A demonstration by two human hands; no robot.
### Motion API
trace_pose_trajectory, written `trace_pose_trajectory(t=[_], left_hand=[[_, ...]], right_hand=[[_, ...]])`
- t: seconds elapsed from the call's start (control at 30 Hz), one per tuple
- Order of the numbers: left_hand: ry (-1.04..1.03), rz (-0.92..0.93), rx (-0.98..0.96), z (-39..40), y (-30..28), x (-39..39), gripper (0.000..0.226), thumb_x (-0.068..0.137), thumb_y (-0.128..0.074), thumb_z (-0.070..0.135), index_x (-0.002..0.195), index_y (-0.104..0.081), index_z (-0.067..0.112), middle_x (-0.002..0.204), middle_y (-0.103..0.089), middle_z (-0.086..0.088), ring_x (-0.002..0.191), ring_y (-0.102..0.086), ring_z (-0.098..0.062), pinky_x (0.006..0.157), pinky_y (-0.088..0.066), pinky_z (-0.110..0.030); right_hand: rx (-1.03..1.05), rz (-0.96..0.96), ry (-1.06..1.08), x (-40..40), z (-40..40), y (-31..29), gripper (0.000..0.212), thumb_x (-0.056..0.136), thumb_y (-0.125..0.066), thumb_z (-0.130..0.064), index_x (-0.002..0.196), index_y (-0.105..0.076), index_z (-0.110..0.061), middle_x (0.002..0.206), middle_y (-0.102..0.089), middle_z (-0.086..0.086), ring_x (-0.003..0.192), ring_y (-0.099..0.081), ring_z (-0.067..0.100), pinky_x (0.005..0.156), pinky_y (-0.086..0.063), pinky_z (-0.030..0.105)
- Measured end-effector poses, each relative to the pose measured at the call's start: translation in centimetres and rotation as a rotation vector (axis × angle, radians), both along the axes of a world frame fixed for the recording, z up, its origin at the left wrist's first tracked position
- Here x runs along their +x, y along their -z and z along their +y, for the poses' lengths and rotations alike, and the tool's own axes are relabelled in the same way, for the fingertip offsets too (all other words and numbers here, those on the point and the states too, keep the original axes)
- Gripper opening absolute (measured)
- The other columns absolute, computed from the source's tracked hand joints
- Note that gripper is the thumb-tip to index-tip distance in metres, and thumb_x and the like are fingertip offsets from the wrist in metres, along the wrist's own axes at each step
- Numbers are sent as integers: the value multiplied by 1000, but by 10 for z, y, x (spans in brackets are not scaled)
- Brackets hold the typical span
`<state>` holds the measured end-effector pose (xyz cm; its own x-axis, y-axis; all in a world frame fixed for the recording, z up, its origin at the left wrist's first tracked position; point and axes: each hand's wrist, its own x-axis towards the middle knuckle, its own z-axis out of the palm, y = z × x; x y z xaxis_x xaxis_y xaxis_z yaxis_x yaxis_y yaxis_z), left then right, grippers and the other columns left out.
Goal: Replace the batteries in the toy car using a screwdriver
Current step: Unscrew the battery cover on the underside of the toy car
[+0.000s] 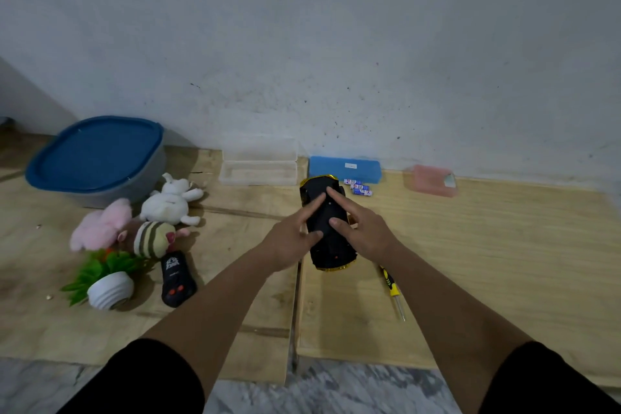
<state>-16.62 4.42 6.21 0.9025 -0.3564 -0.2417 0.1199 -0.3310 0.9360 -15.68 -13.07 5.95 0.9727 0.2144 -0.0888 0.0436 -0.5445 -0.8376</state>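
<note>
Both hands' straight fingers press the upturned toy car (327, 225): left hand (291, 239), right hand (363, 228).

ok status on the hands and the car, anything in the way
Left hand and right hand on upturned toy car, fingers straight. Screwdriver lying idle beside it. Nothing blocking.

Bare boards (504, 245) right of the screwdriver (391, 286); stuffed toys (168, 205) crowd the left.
</note>
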Motion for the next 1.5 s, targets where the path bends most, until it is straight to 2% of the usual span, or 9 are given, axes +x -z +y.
trace_pose_trajectory(t=[0.1,0.3,0.43,0.53,0.77,1.0,1.13,1.3,1.5], left_hand=[[-9,-100,162,-6,1,-2,68,94,-56,19,143,-19,47,137,-48,9,116,-57,-17,80,-54,-25],[-77,-46,73,-12,5,-1,66,90,-61,25,138,-25,53,137,-50,4,108,-63,-18,68,-60,-41],[-55,27,57,-20,4,0,69,82,-71,27,131,-30,52,134,-52,0,99,-66,-20,71,-59,-48],[-50,70,35,-29,6,2,70,78,-74,20,123,-31,52,134,-46,-1,101,-63,-30,68,-58,-54],[-49,41,95,-41,7,1,66,81,-69,9,122,-26,39,124,-50,-4,95,-65,-31,63,-58,-52],[-5,45,176,-45,9,0,69,82,-66,5,130,-24,29,125,-44,-2,95,-59,-24,58,-57,-41],[-57,98,201,-41,18,-1,67,83,-67,8,127,-24,34,129,-43,1,103,-57,-29,60,-58,-47],[-67,161,185,-40,35,-4,68,84,-65,5,129,-23,34,132,-42,1,108,-54,-28,63,-58,-48],[-69,176,249,-40,49,-11,70,83,-66,6,129,-22,36,136,-41,3,109,-53,-27,64,-59,-50]], right_hand=[[-18,-27,24,-1,-3,1,54,95,-52,-26,141,-31,-43,133,-54,-1,100,-55,11,72,-47,8],[-7,-62,57,-3,-11,5,58,95,-53,-26,143,-26,-41,131,-55,0,97,-57,14,79,-52,21],[3,-75,84,-5,-17,9,58,95,-52,-25,145,-24,-36,134,-52,-4,99,-53,9,71,-42,1],[40,-63,103,-7,-20,13,59,95,-53,-26,146,-25,-36,132,-53,-4,99,-53,8,66,-40,-3],[85,-38,111,-10,-26,17,59,94,-54,-24,144,-26,-38,135,-52,-3,100,-54,9,71,-42,3],[117,53,58,-18,-34,20,59,96,-49,-35,143,-17,-50,129,-53,2,98,-59,15,77,-54,25],[-135,-79,242,-25,-51,40,67,92,-47,-47,139,1,-55,101,-52,3,90,-53,15,81,-47,33],[-362,65,306,-37,-68,76,78,90,-55,-38,141,2,-55,105,-41,4,97,-44,20,80,-40,31],[-399,153,311,-41,-65,100,75,94,-53,-24,144,-3,-50,108,-47,9,91,-52,22,80,-44,30]])
